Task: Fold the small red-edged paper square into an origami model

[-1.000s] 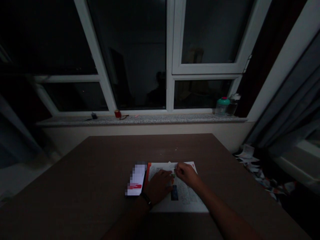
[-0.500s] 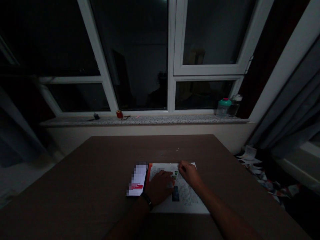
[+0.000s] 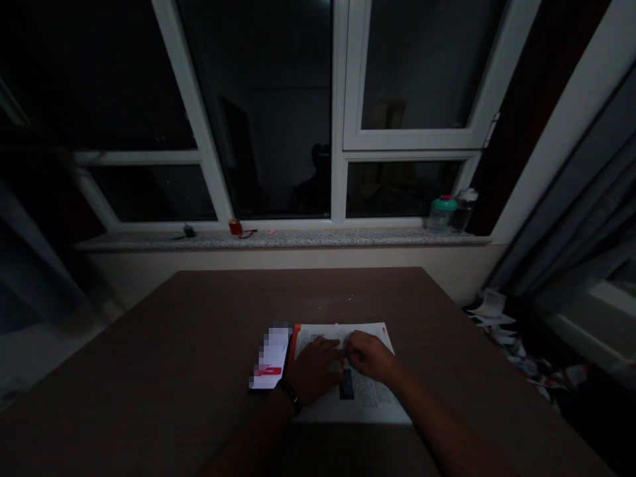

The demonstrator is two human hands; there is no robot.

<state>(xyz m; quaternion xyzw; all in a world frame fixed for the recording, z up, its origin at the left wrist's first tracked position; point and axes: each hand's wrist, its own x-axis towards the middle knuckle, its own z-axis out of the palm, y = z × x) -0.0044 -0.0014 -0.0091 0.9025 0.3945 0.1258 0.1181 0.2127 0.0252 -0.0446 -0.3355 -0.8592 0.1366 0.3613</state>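
A printed page [image 3: 370, 405] with text, pictures and an orange-red left edge lies flat on the dark brown table. My left hand [image 3: 318, 371], a dark band round its wrist, rests on the left half of it with fingers spread. Close to those fingertips, my right hand [image 3: 370, 356] is closed over the upper middle of the page, fingers curled in a pinch. Whatever is between them, if anything, is hidden. Left of the page lies a phone [image 3: 273, 361] with its screen lit, partly pixelated.
Small white scraps [image 3: 350, 297] lie on the table [image 3: 209, 318] beyond the page. The granite windowsill [image 3: 308, 238] holds a small red object [image 3: 235, 227] and a green-lidded container [image 3: 442, 212] beside a clear bottle. Papers [image 3: 497, 311] are heaped right of the table.
My right hand has moved down and left, from the page's upper edge toward my left hand's fingertips. My left hand keeps its place on the page.
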